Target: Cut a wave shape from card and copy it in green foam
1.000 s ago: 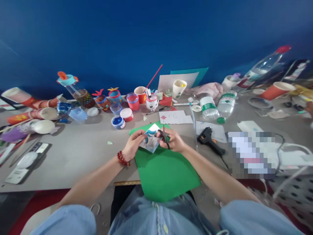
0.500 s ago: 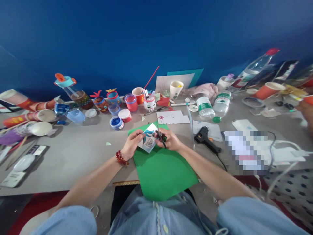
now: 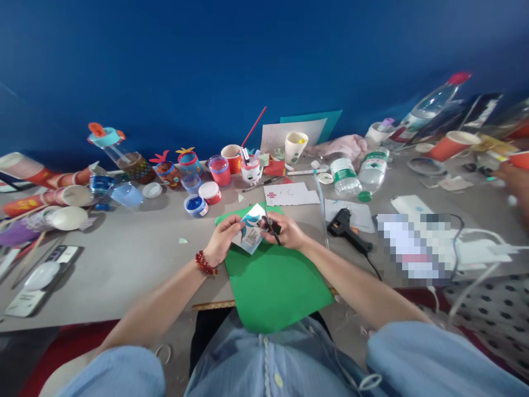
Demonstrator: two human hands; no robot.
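My left hand [image 3: 225, 238] pinches the left edge of a printed card [image 3: 250, 234], white with blue shapes and small dark text. In my right hand [image 3: 289, 231] is a pair of dark scissors [image 3: 273, 227], their blades at the card's right edge. Whether the blades are open or closed on the card, I cannot tell. Both hands are above a large green sheet [image 3: 276, 286], which hangs over the table's front edge towards my lap. Part of the scissors' handles is hidden by my right fingers.
A black glue gun [image 3: 349, 231] lies right of my right hand, near a torn white paper [image 3: 289, 194]. Behind stand paint jars [image 3: 196, 205], decorated cups [image 3: 191, 164] and plastic bottles [image 3: 346, 177]. Another person's hand [image 3: 514, 182] is at the far right.
The view has shifted slightly. My hands keep the same hold on the card and scissors, and the card has barely moved.
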